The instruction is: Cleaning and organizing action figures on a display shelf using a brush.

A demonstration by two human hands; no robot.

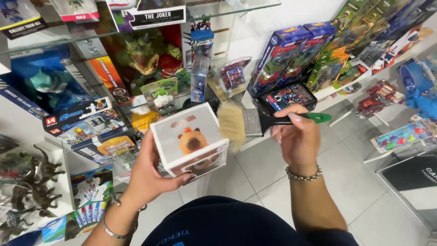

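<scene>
Gripping from below, my left hand (148, 175) is holding a white cube-shaped box (190, 140) with a brown animal pictured on its faces; the fingers are wrapping its lower left edge and underside, closed firmly on it. I am holding the box tilted at chest height, above the tiled floor (346, 182), in front of the shelves. My right hand (298, 139) is closing its grip around the black handle of a paintbrush (255, 123), whose green tip is sticking out past the thumb. I am seeing the pale bristles touching the box's upper right corner. Both wrists are wearing metal bracelets.

Beyond the hands, glass shelves (59, 38) are carrying boxed action figures, with a green monster figure (145, 57) standing behind the box. Dark dinosaur figures (32, 182) are sitting at lower left. Farther right, blue toy boxes (291, 52) are leaning against the white wall, and a red robot toy (378, 98) is lying on a glass shelf beyond them.
</scene>
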